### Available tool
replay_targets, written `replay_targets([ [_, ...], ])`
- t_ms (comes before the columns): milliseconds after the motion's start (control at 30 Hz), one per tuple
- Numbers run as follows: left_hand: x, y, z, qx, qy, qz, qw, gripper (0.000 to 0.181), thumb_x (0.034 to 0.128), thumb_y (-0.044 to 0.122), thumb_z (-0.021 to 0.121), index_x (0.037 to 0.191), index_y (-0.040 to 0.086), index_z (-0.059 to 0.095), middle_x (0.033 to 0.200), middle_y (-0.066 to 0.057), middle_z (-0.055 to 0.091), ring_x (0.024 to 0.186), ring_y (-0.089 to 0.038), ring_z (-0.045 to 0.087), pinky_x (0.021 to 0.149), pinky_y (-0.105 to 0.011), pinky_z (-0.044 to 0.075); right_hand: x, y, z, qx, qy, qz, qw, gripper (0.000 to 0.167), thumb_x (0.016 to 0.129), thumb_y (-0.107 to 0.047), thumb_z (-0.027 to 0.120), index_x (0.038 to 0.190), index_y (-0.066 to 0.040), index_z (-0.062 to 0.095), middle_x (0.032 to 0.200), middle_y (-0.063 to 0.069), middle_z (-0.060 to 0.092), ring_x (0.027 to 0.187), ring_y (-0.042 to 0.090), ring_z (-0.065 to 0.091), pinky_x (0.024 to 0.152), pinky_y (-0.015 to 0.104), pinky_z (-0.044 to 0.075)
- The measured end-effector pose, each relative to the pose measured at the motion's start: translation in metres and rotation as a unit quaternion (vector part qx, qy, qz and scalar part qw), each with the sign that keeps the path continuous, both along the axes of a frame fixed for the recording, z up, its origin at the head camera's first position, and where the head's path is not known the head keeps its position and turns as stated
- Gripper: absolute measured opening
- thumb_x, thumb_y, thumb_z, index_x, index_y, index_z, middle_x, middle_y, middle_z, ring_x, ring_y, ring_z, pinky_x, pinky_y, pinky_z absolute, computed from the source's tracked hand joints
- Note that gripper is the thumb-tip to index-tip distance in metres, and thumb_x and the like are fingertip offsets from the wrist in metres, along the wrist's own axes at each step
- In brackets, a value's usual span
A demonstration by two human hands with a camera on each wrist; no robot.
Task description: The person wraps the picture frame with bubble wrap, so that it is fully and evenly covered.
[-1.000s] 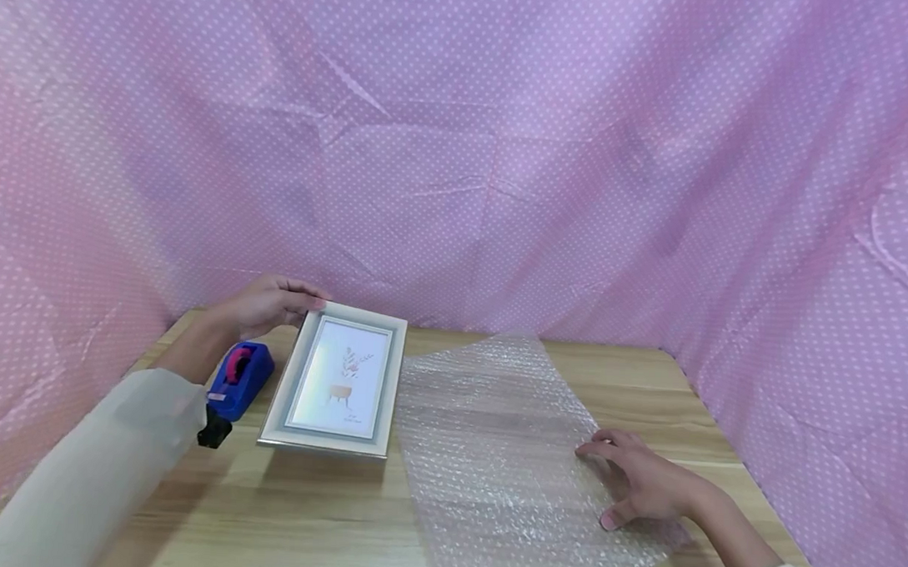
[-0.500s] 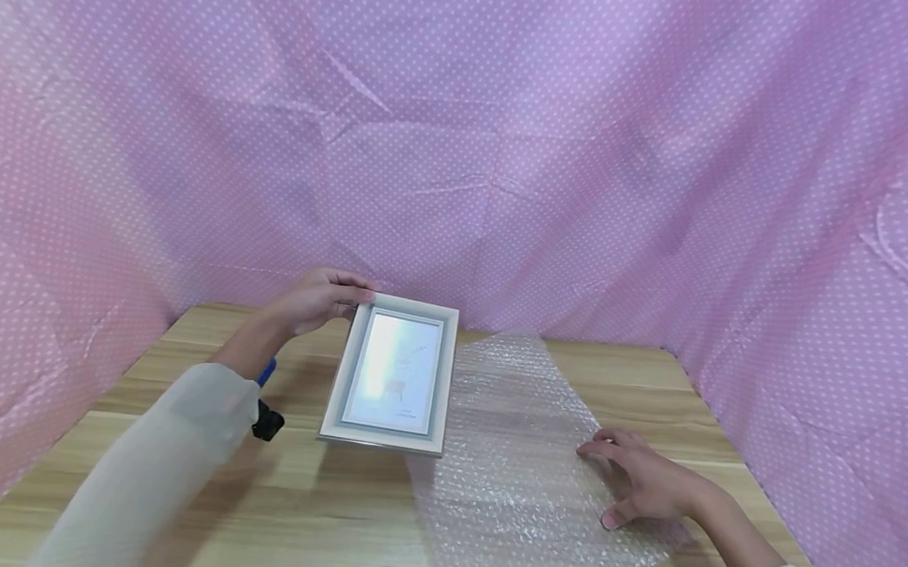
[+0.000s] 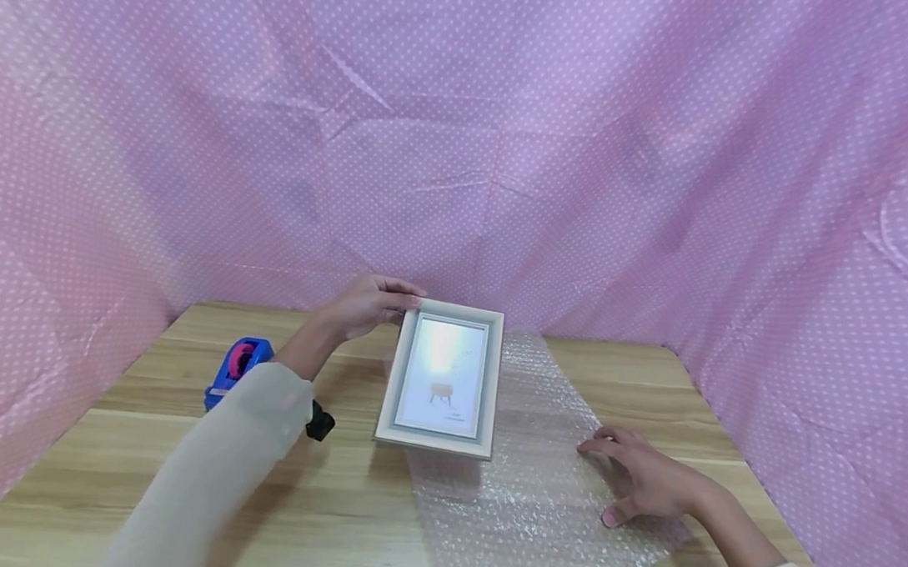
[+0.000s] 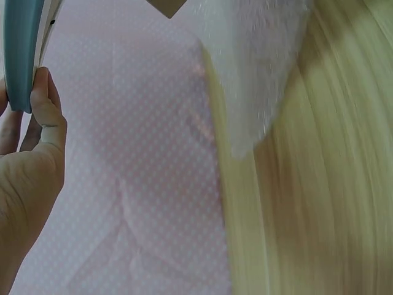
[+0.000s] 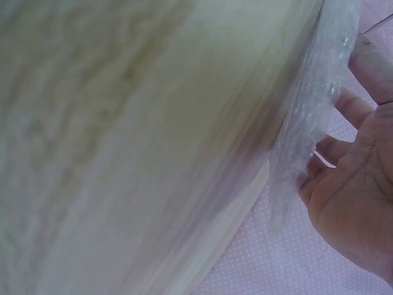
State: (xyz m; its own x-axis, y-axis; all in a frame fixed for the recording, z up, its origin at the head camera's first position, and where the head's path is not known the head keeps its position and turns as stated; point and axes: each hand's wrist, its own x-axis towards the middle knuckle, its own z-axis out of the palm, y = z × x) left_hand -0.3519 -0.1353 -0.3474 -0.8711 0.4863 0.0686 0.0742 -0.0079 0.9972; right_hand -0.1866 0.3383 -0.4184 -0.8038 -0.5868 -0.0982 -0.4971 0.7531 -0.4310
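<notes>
A picture frame (image 3: 488,385) with a pale border and a small drawing of a pot on legs is tilted toward me in the head view. My left hand (image 3: 371,306) grips its upper left corner, thumb on the front. In the left wrist view the same hand (image 4: 31,166) pinches the edge of the frame (image 4: 20,55). Below and behind the frame lies a sheet of bubble wrap (image 3: 537,487), partly covered by it. My right hand (image 3: 646,478) rests on the sheet's right edge, fingers spread and lightly bent. The right wrist view shows its fingertips touching the bubble wrap (image 5: 313,104).
On the left of the wooden table (image 3: 326,513) stands a blue tape dispenser (image 3: 221,382) with a pink reel, partly behind my left sleeve. A black device (image 3: 319,422) sits at my left wrist. A pink dotted cloth (image 3: 458,167) hangs around the table's back and sides.
My left hand has carried the picture frame to the right, from beside the bubble wrap to above its left part. The right hand has stayed in place.
</notes>
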Motion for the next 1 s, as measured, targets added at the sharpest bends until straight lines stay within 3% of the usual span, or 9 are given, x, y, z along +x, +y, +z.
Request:
replay_targets([
  [233, 0.000, 0.028, -0.006, 0.013, -0.001, -0.010, 0.9999, 0.027, 0.0979, 0.008, 0.069, 0.121, -0.005, 0.069, 0.115, -0.016, 0.072, 0.102, -0.027, 0.070, 0.095, -0.046, 0.056, 0.001, -0.001, 0.000, -0.001, 0.003, 0.001, 1.0000, 0.093, 0.065, -0.056, 0.087, 0.142, -0.015, 0.056, 0.143, 0.021, 0.046, 0.130, 0.050, 0.041, 0.097, 0.072, 0.043],
  [600, 0.003, 0.064, -0.023, 0.034, 0.000, -0.028, 0.9990, 0.025, 0.0985, 0.002, 0.065, 0.121, -0.009, 0.067, 0.114, -0.017, 0.073, 0.099, -0.027, 0.072, 0.088, -0.044, 0.059, -0.001, 0.000, -0.003, 0.003, 0.029, 0.011, 0.9995, 0.092, 0.063, -0.054, 0.089, 0.141, -0.016, 0.057, 0.140, 0.018, 0.048, 0.128, 0.047, 0.045, 0.097, 0.069, 0.044],
  [1000, 0.003, 0.091, -0.042, 0.038, -0.021, -0.042, 0.9982, 0.023, 0.0977, 0.003, 0.067, 0.119, -0.006, 0.069, 0.113, -0.013, 0.073, 0.099, -0.026, 0.070, 0.090, -0.046, 0.058, 0.000, 0.000, -0.002, 0.001, 0.016, 0.002, 0.9999, 0.094, 0.065, -0.054, 0.088, 0.143, -0.014, 0.055, 0.143, 0.021, 0.047, 0.130, 0.048, 0.043, 0.097, 0.070, 0.044],
])
